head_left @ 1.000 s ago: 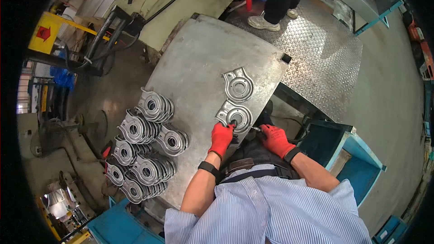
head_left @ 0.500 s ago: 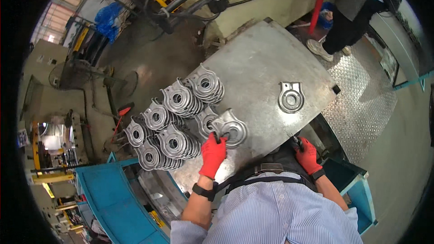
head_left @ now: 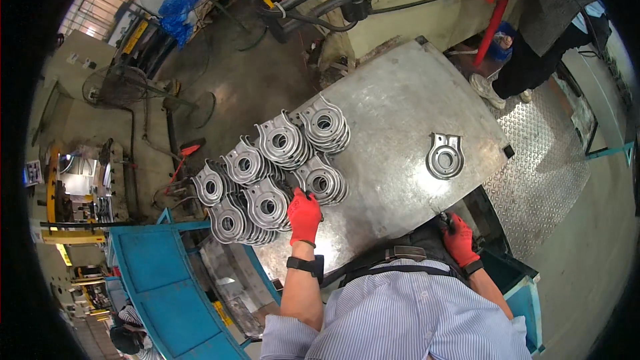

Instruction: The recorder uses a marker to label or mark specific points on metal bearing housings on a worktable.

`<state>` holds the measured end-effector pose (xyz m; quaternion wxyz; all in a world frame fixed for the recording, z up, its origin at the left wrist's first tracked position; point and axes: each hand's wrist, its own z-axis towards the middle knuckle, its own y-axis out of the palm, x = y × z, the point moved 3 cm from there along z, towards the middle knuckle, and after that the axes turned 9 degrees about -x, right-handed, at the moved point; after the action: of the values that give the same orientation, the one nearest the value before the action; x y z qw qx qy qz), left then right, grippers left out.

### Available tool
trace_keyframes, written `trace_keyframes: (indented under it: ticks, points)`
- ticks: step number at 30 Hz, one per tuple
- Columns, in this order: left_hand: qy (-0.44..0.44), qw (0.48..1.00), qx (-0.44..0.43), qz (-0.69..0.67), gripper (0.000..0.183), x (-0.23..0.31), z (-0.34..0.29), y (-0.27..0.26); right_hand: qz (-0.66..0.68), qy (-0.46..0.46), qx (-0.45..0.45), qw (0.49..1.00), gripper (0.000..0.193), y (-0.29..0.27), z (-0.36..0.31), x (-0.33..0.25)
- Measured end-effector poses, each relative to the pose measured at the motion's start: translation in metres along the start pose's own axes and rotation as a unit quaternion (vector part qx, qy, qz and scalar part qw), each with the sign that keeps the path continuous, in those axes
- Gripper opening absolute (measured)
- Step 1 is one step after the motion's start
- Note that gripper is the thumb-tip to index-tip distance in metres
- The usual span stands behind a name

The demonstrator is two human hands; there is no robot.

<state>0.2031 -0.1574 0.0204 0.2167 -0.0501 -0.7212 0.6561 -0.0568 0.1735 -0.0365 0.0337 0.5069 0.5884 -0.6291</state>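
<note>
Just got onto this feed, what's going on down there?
A red-gloved person is at a metal table. Their left hand is at the edge of a stack of round metal parts; whether it grips one is unclear. Other stacks cluster around there, and a single part lies alone toward the right. The right hand, by the near table edge, seems to hold something small.

My left hand (head_left: pixel 305 219) and right hand (head_left: pixel 459 240) wore matt, fabric-like red gloves (head_left: pixel 307 228). The stacked parts (head_left: pixel 269 195) were glossy bare metal, the tabletop (head_left: pixel 393 113) smooth, blotchy metal, the floor plate (head_left: pixel 537 147) shiny, raised-pattern metal, and my striped shirt (head_left: pixel 393 313) matt cloth.
</note>
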Motion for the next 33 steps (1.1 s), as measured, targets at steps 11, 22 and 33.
trace_keyframes:
  ticks: [11,22,33]
  points:
    - [-0.026,0.998,0.023,-0.047,0.04,-0.005,0.001,0.001,0.016,0.008,-0.011,1.0,0.039,-0.007,-0.005,-0.01]
    - [0.017,0.997,-0.033,-0.075,0.038,0.082,-0.026,-0.066,0.078,0.056,0.048,0.994,0.036,-0.013,-0.014,0.001]
    - [0.195,0.951,-0.228,-0.07,0.07,0.296,0.018,0.083,0.12,0.123,0.092,0.981,0.036,-0.025,-0.032,0.024]
